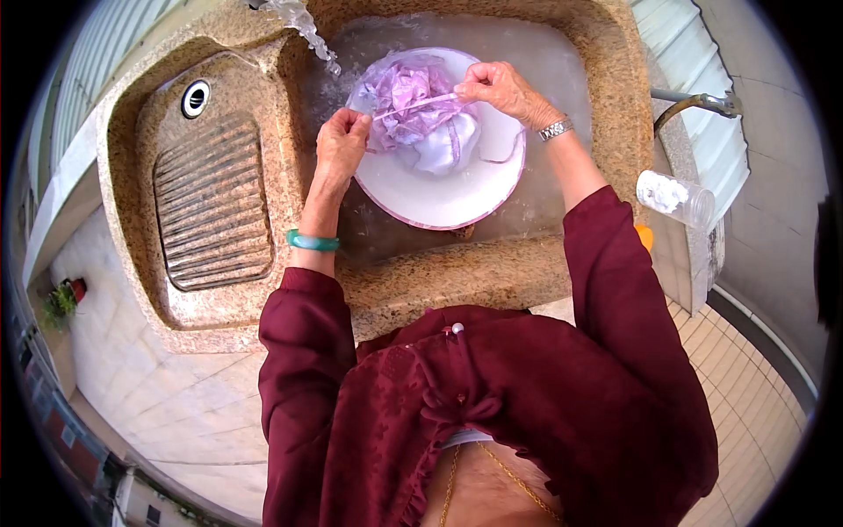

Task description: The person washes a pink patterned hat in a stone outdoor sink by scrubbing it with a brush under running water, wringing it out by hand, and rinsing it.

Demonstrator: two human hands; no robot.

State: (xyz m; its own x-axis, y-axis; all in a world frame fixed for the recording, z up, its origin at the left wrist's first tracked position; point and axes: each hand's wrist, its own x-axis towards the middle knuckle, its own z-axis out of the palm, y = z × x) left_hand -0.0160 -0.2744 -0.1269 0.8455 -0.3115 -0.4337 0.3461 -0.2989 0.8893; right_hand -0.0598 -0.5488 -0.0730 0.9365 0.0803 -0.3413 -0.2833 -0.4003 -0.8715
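Both hands stretch a thin purple strap (421, 104) between them, above a white basin (421, 197) with a pink rim. My left hand (342, 141) pinches the strap's left end at the basin's left edge. The right end is pinched between thumb and fingers of my right hand (504, 92). Wet, crumpled purple fabric (411, 89) lies bunched in the basin beneath the strap, with a white part (438, 148) beside it. A thin cord (504, 158) trails over the basin's right side. The basin stands in a stone sink (612, 99) holding cloudy water.
Water pours from a tap (299, 23) at the top left of the sink. Left of it is a stone washboard (214, 204) with a drain (195, 99). A clear plastic jar (675, 197) with white contents lies on the right ledge, near an orange object (644, 237) and a metal pipe fitting (718, 104).
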